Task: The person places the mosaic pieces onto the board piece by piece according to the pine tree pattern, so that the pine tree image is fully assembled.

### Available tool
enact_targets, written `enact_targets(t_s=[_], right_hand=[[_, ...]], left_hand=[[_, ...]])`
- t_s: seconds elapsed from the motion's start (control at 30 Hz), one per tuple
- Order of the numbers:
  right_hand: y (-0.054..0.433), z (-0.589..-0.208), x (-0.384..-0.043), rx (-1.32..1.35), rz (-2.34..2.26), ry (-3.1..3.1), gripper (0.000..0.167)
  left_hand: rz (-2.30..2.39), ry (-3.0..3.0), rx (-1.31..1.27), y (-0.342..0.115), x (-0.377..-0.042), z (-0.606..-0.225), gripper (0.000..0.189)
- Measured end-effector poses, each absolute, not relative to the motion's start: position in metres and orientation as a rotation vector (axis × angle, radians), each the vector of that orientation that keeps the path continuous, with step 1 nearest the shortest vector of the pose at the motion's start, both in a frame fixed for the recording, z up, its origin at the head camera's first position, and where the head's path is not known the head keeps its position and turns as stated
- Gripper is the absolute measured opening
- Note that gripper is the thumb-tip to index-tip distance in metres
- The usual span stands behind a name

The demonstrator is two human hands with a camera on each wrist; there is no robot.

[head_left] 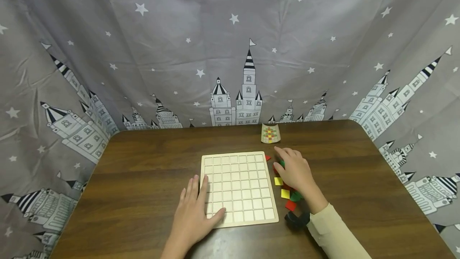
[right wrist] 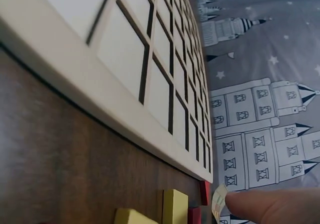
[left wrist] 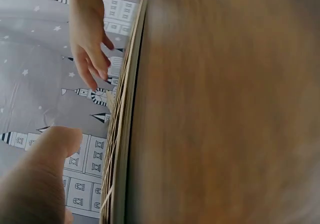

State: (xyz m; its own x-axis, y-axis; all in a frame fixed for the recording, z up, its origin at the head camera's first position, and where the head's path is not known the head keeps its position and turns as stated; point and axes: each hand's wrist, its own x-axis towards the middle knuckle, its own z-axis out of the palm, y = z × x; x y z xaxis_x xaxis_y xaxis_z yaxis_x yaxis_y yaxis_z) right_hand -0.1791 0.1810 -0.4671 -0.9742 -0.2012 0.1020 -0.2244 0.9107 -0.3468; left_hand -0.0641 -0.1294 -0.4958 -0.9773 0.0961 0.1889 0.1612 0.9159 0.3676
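A square wooden grid board (head_left: 237, 189) with rows of shallow cells lies on the brown table. My left hand (head_left: 193, 211) rests along the board's left edge, fingers straight, thumb over its near left corner. Over the small coloured pieces on the right, my right hand (head_left: 294, 171) hovers with fingers extended, hiding some of them. Beside the board lie a yellow tile (head_left: 278, 181), a second yellow tile (head_left: 285, 194), a red tile (head_left: 290, 205) and a green piece (head_left: 296, 196). In the right wrist view, a yellow block (right wrist: 175, 207) sits near the board's edge.
Behind the board stands a small curled pattern card (head_left: 270, 134) with red, yellow and green squares. A black strap (head_left: 297, 220) is at the right wrist. The brown table (head_left: 143, 179) ends at a grey castle-print curtain (head_left: 172, 43).
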Motion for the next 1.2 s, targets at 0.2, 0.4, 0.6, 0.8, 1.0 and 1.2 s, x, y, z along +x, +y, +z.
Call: enact_targets(t_s=[0.2,0.4,0.6,0.8,1.0,1.2], right_hand=[[0.177,-0.472,-0.194,0.415,0.525,-3.045,0.055],[0.174,-0.476,-0.202,0.527,0.515,-3.045,0.052],[0.173,-0.480,-0.205,0.516,0.560,-3.061,0.049],[0.172,-0.482,-0.210,0.489,0.568,-3.063,0.044],[0.172,-0.484,-0.213,0.447,0.560,-3.071,0.035],[0.173,-0.486,-0.215,0.434,0.595,-3.044,0.032]], left_hand=[[-0.650,-2.912,-0.185,-0.130,-0.059,-0.510,0.112],[-0.678,-2.937,-0.167,-0.129,-0.055,-0.519,0.126],[-0.634,-2.969,-0.152,-0.127,-0.054,-0.522,0.136],[-0.588,-2.977,-0.157,-0.127,-0.054,-0.523,0.141],[-0.572,-2.956,-0.168,-0.126,-0.053,-0.523,0.141],[-0.530,-2.911,-0.180,-0.126,-0.053,-0.525,0.139]])
